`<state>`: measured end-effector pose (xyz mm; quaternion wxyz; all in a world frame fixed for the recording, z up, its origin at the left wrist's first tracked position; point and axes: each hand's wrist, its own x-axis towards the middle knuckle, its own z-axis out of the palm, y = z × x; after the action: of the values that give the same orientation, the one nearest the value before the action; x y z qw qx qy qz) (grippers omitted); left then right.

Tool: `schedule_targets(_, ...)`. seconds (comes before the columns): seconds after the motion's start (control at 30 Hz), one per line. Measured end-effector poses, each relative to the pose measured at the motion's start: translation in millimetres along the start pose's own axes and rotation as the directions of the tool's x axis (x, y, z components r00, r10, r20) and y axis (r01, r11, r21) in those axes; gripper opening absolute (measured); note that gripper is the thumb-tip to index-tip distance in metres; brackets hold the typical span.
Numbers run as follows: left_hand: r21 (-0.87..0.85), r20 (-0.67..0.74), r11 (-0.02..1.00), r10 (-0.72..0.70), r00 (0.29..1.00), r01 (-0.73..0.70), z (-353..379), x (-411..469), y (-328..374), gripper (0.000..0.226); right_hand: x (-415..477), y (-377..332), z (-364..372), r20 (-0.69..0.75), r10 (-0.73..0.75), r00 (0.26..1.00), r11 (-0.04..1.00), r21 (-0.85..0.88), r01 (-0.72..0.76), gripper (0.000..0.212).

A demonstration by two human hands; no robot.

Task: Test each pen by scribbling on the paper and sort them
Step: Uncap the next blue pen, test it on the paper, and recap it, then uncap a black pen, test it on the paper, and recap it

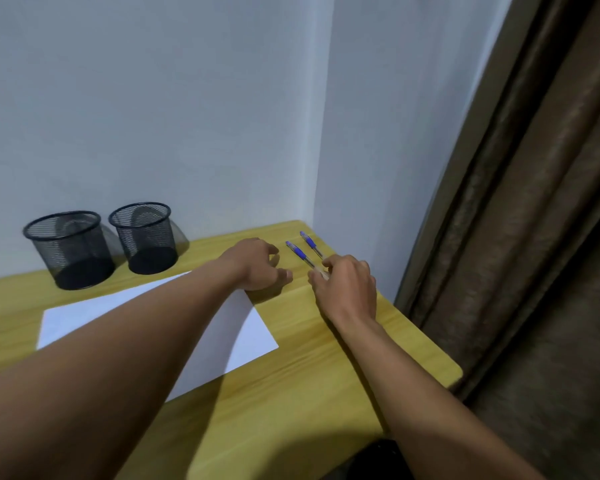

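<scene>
Two blue-capped pens lie side by side near the desk's far right corner: the nearer pen (299,253) and the farther pen (311,243). My right hand (347,285) covers their near ends, and its fingertips pinch the tip end of the nearer pen. My left hand (257,265) rests palm down at the far right corner of the white paper (246,334), fingers loosely curled, holding nothing. My left forearm lies across the paper. Two black mesh cups, the left cup (71,251) and the right cup (144,237), stand by the wall and look empty.
The yellow wooden desk (309,382) sits in a corner of white walls. A brown curtain (534,237) hangs close along the desk's right edge. A dark object (378,459) shows below the desk's front edge.
</scene>
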<state>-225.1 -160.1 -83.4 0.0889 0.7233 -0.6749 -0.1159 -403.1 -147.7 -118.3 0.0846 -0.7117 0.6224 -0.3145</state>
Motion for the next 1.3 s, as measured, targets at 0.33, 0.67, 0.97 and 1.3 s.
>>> schedule_targets(0.33,-0.037,-0.184,0.999,-0.039,0.982,0.033,-44.5,-125.4,-62.7,0.067,-26.1,-83.6,-34.7,0.145,-0.222,0.964,0.972,0.111,0.207,0.037)
schedule_targets(0.67,-0.092,-0.376,0.951,-0.307,0.874,0.294,-49.3,-304.7,-172.1,0.048,-125.1,-225.9,-6.2,0.371,-0.554,0.745,0.829,0.326,0.454,0.036)
schedule_targets(0.97,-0.160,-0.494,0.839,-0.525,0.693,0.520,-49.5,-403.6,-248.0,0.038,-222.0,-307.6,48.7,0.499,-0.708,0.499,0.698,0.391,0.600,0.042)
schedule_targets(1.3,-0.147,-0.504,0.804,-0.563,0.656,0.577,-38.2,-429.3,-285.2,0.024,-251.7,-336.1,85.7,0.451,-0.803,0.390,0.546,0.296,0.784,0.031)
